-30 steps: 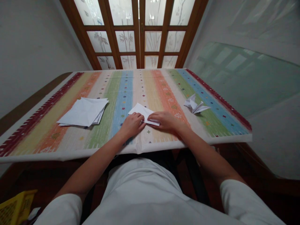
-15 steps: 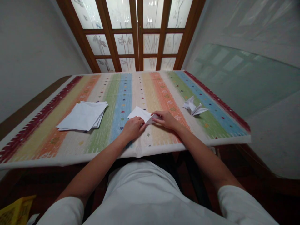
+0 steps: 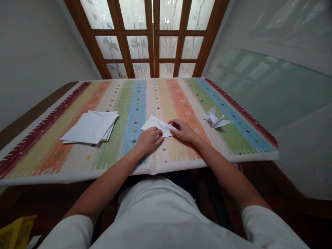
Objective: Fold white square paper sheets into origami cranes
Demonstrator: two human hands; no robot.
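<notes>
A partly folded sheet of white paper (image 3: 155, 121) lies on the striped tablecloth in front of me, with a raised fold toward its right side. My left hand (image 3: 150, 139) rests at its near left edge, fingers curled and pressed on the paper. On the right, my right hand (image 3: 182, 130) pinches the paper's right end between thumb and fingers. The paper's near edge shows between the two hands, while part of it is covered by my fingers.
A stack of white paper sheets (image 3: 89, 127) lies to the left on the tablecloth (image 3: 132, 162). Toward the right sits a folded paper crane (image 3: 215, 119). A yellow crate (image 3: 18, 230) is on the floor at lower left. Wood-framed glass doors (image 3: 153, 34) stand beyond the table.
The flap my right hand held raised at the paper's right side is now lower and flatter. My left thumb has shifted slightly right along the near edge.
</notes>
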